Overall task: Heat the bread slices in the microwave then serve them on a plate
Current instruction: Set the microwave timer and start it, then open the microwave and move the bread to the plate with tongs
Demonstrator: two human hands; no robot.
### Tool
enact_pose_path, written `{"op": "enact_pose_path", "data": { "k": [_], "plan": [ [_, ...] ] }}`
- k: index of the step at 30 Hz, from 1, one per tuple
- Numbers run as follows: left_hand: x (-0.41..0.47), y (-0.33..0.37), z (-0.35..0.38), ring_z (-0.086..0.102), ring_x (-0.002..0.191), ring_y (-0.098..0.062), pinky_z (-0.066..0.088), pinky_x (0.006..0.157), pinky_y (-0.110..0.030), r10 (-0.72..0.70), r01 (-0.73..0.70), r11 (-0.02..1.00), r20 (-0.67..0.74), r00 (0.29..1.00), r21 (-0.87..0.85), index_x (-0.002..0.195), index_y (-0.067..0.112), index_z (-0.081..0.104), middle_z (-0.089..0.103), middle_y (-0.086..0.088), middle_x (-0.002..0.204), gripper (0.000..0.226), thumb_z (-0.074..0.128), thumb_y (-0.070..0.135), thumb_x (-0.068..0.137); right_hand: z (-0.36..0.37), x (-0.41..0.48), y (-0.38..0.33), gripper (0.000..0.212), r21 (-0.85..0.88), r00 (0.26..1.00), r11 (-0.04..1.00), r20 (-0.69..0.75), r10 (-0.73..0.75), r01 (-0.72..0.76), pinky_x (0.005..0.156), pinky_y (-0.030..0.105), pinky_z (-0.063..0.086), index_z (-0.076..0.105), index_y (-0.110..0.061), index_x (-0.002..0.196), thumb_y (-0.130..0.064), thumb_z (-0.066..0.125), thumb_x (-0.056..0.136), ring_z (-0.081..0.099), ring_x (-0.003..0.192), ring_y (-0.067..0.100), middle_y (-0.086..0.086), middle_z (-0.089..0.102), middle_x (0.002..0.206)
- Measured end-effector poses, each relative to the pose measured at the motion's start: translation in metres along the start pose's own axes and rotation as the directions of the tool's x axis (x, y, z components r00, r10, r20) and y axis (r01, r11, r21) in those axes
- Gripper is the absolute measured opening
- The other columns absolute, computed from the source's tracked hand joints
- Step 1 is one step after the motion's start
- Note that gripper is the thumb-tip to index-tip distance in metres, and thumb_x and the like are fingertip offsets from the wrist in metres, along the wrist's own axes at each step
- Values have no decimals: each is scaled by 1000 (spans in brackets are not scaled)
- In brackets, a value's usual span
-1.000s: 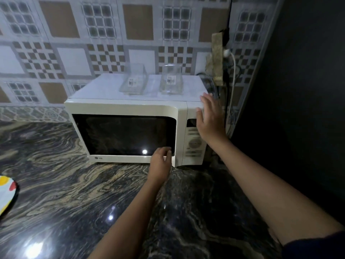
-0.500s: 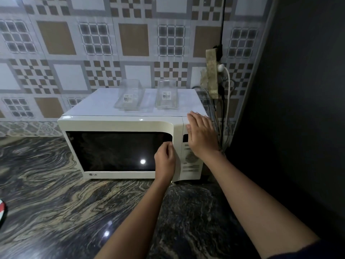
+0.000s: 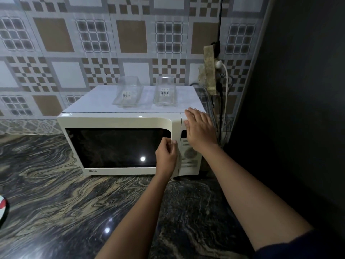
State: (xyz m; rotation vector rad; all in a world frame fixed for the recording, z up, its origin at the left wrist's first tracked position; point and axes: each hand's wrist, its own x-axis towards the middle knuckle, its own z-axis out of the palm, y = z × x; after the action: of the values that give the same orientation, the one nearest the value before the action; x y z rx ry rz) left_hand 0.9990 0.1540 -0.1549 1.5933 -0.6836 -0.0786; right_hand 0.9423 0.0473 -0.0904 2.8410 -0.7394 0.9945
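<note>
**Two hands on the closed microwave**

The white microwave (image 3: 119, 120) stands at the back of the dark marble countertop (image 3: 56, 193), against the tiled wall (image 3: 56, 34) and near the right back corner. Its door (image 3: 115, 146) is closed. The left hand (image 3: 166, 157) is at the right edge of the door, and its fingers (image 3: 168, 144) are curled and pinch this edge. The right hand (image 3: 200, 131) lies flat on the upper right front corner of the microwave, above the control panel (image 3: 189, 156); its fingers (image 3: 194, 114) are straight and pressed together. Two clear containers (image 3: 128, 93) stand side by side on top of the microwave. A plate (image 3: 2, 208) is at the left edge of the countertop, only partly in view.
</note>
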Motion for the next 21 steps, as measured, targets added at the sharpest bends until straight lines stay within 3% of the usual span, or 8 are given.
{"op": "enact_pose_path", "data": {
  "k": [4,8,14,19,21],
  "plan": [
    [6,-1,-2,41,60,-11,40,58,-29,-44,44,999,-7,999,25,81,9,53,47,5,64,15,53,19,93,-4,2,1,51,-18,997,1000,71,3,-2,116,36,15,37,-13,142,-34,18,100,30,138,21,4,37,148],
    [5,2,-2,39,58,-9,35,56,-23,-51,52,998,-10,999,46,81,9,51,46,4,64,14,52,15,93,-8,3,2,46,-34,990,999,138,25,-20,117,32,9,27,-17,146,-30,21,102,20,142,16,-1,26,154],
    [-2,10,-3,40,59,-9,36,57,-25,-82,83,996,-13,997,45,80,10,50,46,5,66,13,52,13,93,-14,6,1,46,-9,980,999,194,34,-33,118,32,8,25,-18,146,-30,21,102,17,143,15,-1,24,155],
    [-37,-1,-31,46,62,-11,44,57,-26,-12,10,999,45,999,46,71,20,46,50,3,66,23,62,19,88,-20,6,-2,45,41,976,998,214,39,-49,118,34,10,27,-16,146,-27,24,102,18,143,17,2,24,155],
    [-44,3,-43,45,62,-12,42,50,-18,7,-14,996,77,997,89,71,17,47,50,-4,70,22,62,18,88,-26,5,-7,46,60,968,995,242,59,-76,119,35,8,25,-14,147,-23,26,102,16,144,18,4,21,156]
  ]
}}
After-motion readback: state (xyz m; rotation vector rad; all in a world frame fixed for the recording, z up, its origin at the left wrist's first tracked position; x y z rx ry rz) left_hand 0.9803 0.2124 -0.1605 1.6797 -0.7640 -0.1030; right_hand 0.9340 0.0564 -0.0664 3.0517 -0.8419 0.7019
